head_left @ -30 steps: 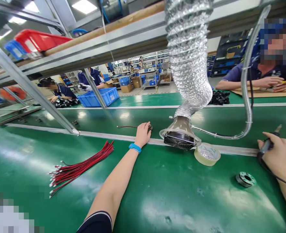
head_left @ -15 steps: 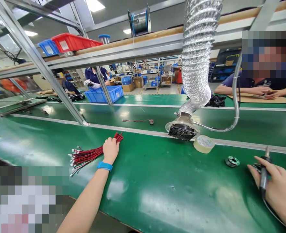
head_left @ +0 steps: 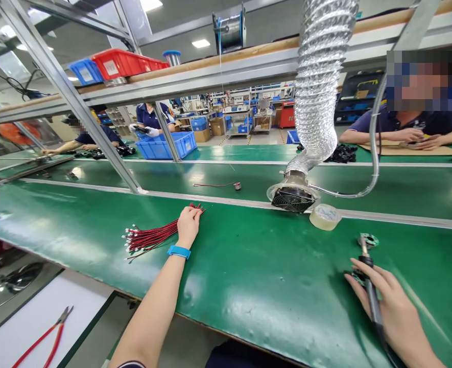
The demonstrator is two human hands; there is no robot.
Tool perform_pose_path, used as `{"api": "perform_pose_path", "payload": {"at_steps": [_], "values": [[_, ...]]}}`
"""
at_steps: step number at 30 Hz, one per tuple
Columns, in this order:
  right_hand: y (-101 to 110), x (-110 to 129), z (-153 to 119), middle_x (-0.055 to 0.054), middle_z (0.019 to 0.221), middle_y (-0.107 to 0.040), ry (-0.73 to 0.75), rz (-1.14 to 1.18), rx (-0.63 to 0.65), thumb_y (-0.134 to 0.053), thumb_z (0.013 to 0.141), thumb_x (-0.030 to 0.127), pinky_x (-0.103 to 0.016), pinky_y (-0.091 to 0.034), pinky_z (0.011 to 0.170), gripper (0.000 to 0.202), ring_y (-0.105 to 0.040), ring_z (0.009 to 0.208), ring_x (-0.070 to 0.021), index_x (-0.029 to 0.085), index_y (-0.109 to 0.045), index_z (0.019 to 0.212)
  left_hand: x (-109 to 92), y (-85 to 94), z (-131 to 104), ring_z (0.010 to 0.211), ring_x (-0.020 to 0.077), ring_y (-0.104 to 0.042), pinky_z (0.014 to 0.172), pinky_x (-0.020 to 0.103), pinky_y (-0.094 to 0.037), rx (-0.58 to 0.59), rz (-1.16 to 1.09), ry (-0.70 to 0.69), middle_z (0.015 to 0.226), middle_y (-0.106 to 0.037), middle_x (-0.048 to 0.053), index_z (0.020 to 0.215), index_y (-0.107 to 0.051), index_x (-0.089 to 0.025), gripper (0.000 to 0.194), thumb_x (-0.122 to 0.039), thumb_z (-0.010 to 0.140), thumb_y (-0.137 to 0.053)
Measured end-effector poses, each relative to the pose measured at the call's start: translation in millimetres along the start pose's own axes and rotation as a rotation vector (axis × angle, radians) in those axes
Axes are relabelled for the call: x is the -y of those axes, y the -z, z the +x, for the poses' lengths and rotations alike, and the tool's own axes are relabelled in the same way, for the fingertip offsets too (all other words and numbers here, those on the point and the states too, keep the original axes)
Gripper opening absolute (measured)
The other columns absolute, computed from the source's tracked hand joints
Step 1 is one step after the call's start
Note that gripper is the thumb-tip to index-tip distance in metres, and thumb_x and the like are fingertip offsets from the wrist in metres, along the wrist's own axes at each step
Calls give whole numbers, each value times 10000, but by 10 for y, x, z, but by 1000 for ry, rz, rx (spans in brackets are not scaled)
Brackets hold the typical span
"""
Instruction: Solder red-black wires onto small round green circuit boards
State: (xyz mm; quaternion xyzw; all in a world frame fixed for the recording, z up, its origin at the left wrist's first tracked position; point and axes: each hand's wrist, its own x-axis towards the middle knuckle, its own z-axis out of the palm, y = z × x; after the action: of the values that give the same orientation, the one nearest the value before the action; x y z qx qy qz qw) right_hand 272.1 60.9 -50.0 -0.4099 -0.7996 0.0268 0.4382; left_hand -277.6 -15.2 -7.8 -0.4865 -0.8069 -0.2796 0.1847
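Observation:
My left hand [head_left: 188, 226], with a blue band at the wrist, is closed around the right end of a bundle of red and black wires [head_left: 151, 237] on the green bench. White connectors fan out at the bundle's left end. My right hand [head_left: 382, 296] holds a soldering iron [head_left: 372, 294] by its handle, tip pointing away. A small green-topped round part [head_left: 358, 276] sits between the thumb and fingers of that hand. Another green-topped round part [head_left: 371, 240] lies on the bench just beyond the iron's tip.
A tape roll [head_left: 325, 217] lies beside the fume fan [head_left: 292, 199] under a silver duct. Beyond the ledge is a small part [head_left: 237, 186] with a wire. Red-handled cutters [head_left: 53, 332] lie at lower left. People sit across the bench. A slanted metal post [head_left: 76, 102] stands left.
My right hand has moved left with the soldering iron and small part, bringing the iron's tip close to the round part on the bench. My left hand has shifted slightly towards the wires' right ends.

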Motion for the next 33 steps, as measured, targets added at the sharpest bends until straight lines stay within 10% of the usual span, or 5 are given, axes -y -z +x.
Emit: {"api": "perform_pose_path", "payload": {"at_steps": [6, 11, 16, 24, 33], "values": [[-249, 475, -20, -107, 1209, -634, 46, 106, 61, -574, 1059, 352, -309, -604, 774, 347, -740, 909, -199, 265, -605, 1394, -263, 139, -24, 1005, 243, -696, 884, 338, -515, -131, -73, -163, 1099, -726, 125, 1190, -740, -173, 356, -324, 1102, -430], [-338, 657, 13, -114, 1214, -638, -29, 73, 21, -605, 1046, 333, -336, -616, 794, 382, -730, 888, -205, 249, -594, 1419, -798, 152, -242, 697, 167, -664, 665, 295, -444, -224, -52, -625, 779, -715, 19, 1030, -764, -215, 206, -349, 1061, -610], [-322, 662, 33, -96, 1155, -611, -73, 68, -57, -629, 1033, 319, -344, -612, 747, 371, -693, 807, -187, 244, -610, 1395, -1519, -30, -645, 677, 162, -679, 598, 291, -440, 36, -177, -846, 797, -725, 6, 1307, -692, -211, 282, -226, 1096, -505], [-281, 753, -1, -99, 1232, -578, -117, 251, 19, -594, 1029, 217, -321, -605, 815, 388, -706, 921, -179, 262, -579, 1414, -2384, -154, -788, 909, 198, -691, 785, 306, -519, 393, -440, -644, 984, -723, 49, 1004, -749, -200, 160, -227, 1049, -598], [-411, 924, -34, -85, 1230, -590, -287, 332, -20, -626, 992, 225, -348, -608, 902, 422, -707, 1045, -212, 280, -585, 1408, -2399, -109, -939, 759, 154, -622, 687, 274, -436, 592, -767, -403, 804, -675, 12, 906, -806, -229, 147, -241, 988, -686]]}}
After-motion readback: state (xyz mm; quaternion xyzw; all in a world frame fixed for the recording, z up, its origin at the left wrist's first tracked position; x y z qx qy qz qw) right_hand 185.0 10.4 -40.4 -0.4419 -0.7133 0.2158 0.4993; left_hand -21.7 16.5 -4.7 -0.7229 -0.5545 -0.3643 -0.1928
